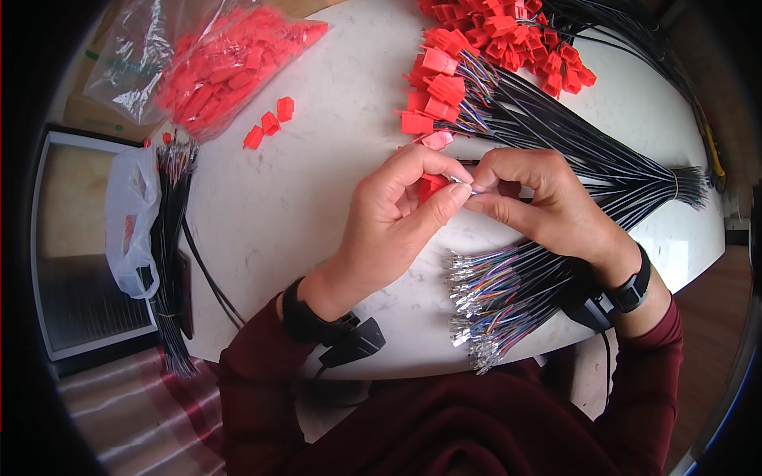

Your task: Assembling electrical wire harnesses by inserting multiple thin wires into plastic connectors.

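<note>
Above the middle of the white table, my left hand [381, 218] is closed on a red plastic connector housing [429, 187], partly hidden by its fingers. My right hand [548, 194] meets it fingertip to fingertip, pinching thin coloured wires [475, 190] at the housing. Whether a terminal sits inside the housing cannot be made out. Beneath and beside my right hand lies a tied bundle of black cables [635, 170]. Some cable ends carry red housings [432, 95]; a nearer group ends in loose coloured wires with bare metal terminals [484, 305].
A clear bag of red housings [226, 67] lies at the far left, with three loose housings [271, 123] near it. Another black cable bundle [168, 238] lies along the left edge beside a white plastic bag [131, 222]. More red-ended cables [508, 36] are piled at the back.
</note>
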`<action>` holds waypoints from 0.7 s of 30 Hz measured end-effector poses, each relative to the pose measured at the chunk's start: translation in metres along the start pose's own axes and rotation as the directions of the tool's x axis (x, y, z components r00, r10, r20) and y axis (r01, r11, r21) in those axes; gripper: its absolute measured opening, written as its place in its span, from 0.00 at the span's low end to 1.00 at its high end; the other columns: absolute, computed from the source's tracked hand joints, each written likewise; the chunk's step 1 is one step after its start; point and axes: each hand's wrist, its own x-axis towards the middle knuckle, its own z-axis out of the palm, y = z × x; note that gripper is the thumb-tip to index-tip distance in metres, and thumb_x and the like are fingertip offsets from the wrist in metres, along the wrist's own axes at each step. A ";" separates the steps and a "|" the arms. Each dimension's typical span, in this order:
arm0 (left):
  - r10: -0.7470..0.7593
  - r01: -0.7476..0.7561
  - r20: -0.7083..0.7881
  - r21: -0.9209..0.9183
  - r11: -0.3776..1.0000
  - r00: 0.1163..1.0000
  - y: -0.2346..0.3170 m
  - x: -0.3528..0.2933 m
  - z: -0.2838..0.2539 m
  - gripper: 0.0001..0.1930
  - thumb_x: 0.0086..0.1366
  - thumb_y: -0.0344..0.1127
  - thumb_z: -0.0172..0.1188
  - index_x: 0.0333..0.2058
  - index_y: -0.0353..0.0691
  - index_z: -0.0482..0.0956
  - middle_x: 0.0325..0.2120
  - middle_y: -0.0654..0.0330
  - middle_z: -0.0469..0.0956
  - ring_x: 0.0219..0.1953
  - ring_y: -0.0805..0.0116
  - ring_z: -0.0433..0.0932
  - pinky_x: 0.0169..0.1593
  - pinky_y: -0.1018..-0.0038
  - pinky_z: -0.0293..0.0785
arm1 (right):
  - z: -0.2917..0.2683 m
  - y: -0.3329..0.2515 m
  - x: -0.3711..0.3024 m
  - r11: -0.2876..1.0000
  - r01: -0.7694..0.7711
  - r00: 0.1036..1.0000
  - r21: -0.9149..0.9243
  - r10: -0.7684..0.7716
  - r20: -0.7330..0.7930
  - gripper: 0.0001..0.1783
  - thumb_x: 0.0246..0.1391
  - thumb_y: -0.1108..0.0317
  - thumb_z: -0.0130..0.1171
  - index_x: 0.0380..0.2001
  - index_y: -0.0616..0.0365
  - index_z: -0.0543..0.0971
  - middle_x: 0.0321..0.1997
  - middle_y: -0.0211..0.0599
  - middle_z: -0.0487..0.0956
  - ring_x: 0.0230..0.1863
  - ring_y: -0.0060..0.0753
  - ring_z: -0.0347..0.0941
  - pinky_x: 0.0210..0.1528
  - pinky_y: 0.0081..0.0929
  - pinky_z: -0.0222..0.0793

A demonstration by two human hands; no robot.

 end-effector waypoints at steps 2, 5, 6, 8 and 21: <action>0.016 -0.016 -0.003 -0.006 1.000 1.000 -0.003 0.000 -0.001 0.06 0.66 0.27 0.57 0.41 0.35 0.75 0.35 0.63 0.75 0.30 0.81 0.72 0.33 0.82 0.69 | 0.001 0.000 0.001 1.000 0.024 0.999 0.008 -0.024 -0.037 0.03 0.56 0.75 0.60 0.34 0.64 0.78 0.31 0.32 0.76 0.31 0.16 0.69 0.31 0.19 0.65; -0.012 0.012 -0.016 -0.023 1.000 1.000 -0.004 -0.001 -0.003 0.06 0.66 0.27 0.57 0.41 0.35 0.75 0.35 0.63 0.75 0.30 0.81 0.71 0.33 0.82 0.69 | 0.001 0.001 0.001 0.999 0.037 0.996 0.030 -0.035 -0.084 0.03 0.57 0.75 0.60 0.34 0.63 0.79 0.32 0.31 0.76 0.33 0.15 0.69 0.33 0.17 0.65; -0.012 0.011 -0.016 -0.022 1.000 1.000 -0.003 -0.001 -0.002 0.06 0.66 0.27 0.57 0.41 0.35 0.75 0.35 0.63 0.75 0.30 0.81 0.71 0.33 0.82 0.69 | 0.001 0.002 0.001 0.999 0.023 0.995 0.043 -0.019 -0.093 0.04 0.57 0.74 0.60 0.34 0.63 0.80 0.32 0.30 0.76 0.34 0.14 0.69 0.35 0.17 0.65; -0.059 0.057 -0.042 -0.058 0.997 0.997 -0.001 -0.001 -0.001 0.06 0.66 0.27 0.57 0.41 0.35 0.75 0.34 0.64 0.75 0.30 0.81 0.71 0.34 0.82 0.69 | 0.000 0.002 0.001 0.996 0.016 0.996 0.090 -0.008 -0.092 0.04 0.58 0.74 0.59 0.34 0.63 0.80 0.32 0.29 0.76 0.34 0.14 0.69 0.35 0.16 0.65; -0.097 0.087 -0.058 -0.156 0.984 0.994 -0.005 0.000 0.000 0.05 0.65 0.29 0.59 0.39 0.37 0.75 0.32 0.65 0.75 0.31 0.82 0.70 0.32 0.83 0.65 | 0.001 -0.002 0.000 0.999 -0.004 0.996 0.044 0.008 -0.094 0.05 0.57 0.76 0.58 0.35 0.66 0.80 0.34 0.32 0.79 0.35 0.15 0.71 0.38 0.17 0.68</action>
